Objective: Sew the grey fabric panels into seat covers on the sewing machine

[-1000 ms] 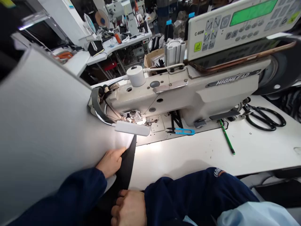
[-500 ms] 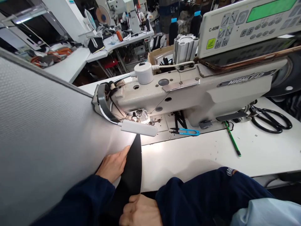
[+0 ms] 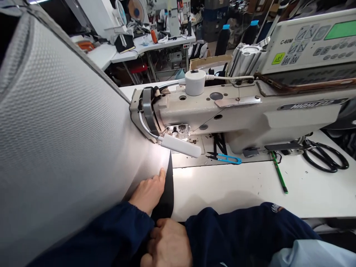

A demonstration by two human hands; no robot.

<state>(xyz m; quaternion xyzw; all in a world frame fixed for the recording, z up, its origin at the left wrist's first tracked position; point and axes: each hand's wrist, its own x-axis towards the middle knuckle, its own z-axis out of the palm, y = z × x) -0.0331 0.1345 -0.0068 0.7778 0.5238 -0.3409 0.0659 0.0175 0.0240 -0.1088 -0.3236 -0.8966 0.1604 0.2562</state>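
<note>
My left hand lies on the edge of a large light grey textured sheet, its index finger stretched along that edge. Under the sheet, a strip of black fabric sticks out and runs up toward the sewing machine's needle area. My right hand is closed in a fist on the near end of the black fabric, at the table's front edge. A white lamp head partly hides the needle and presser foot.
Blue thread snips lie on the machine bed. Right of them are a green pencil and black-handled scissors on the white table. The grey sheet rises tall on the left. A control panel stands above the machine.
The view has swung, so the machine appears farther right. Less black fabric shows between my hands and the machine. My left index finger now points out more separately along the sheet's edge.
</note>
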